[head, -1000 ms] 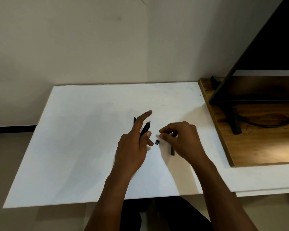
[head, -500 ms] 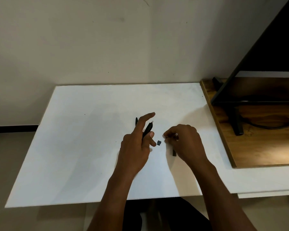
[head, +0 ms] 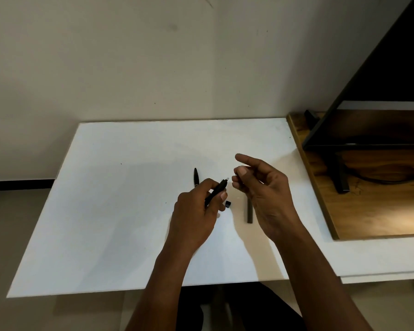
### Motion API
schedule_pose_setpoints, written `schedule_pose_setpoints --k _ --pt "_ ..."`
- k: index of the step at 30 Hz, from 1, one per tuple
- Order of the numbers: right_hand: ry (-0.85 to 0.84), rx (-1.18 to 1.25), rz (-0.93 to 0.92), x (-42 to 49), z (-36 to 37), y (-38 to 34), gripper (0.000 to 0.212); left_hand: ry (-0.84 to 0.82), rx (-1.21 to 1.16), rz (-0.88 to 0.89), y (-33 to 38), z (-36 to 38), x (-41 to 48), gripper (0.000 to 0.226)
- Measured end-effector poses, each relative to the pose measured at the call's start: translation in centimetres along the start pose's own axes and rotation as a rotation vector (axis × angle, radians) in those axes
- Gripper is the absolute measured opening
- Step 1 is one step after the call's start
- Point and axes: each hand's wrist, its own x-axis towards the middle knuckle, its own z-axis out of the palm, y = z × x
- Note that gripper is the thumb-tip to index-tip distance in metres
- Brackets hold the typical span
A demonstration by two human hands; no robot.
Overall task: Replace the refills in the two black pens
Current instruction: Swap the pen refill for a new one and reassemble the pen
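My left hand grips a black pen barrel just above the white board. The barrel's whitish end points up and to the right. My right hand is raised close to that end. Its index finger sticks out and its thumb meets the curled fingers. Whether anything sits between them is too small to see. Another black pen part lies behind my left hand. On the board between my hands sits a small black cap. A dark tube piece lies under my right hand.
A wooden desk top adjoins the board on the right. It carries a black monitor on a stand, with a cable behind. A pale wall runs along the board's far edge.
My right hand has lifted off the board and come up beside the barrel's end. My left hand's fingers have closed round the barrel and tilted it up. The cap and tube have stayed put.
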Motion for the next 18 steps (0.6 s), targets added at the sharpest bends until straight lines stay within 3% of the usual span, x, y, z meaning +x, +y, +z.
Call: schedule_pose_setpoints --k 18 --pt "-0.057 -0.14 0.001 -0.23 0.27 0.17 0.013 0.03 -0.003 -0.004 0.17 -0.27 -0.05 0.023"
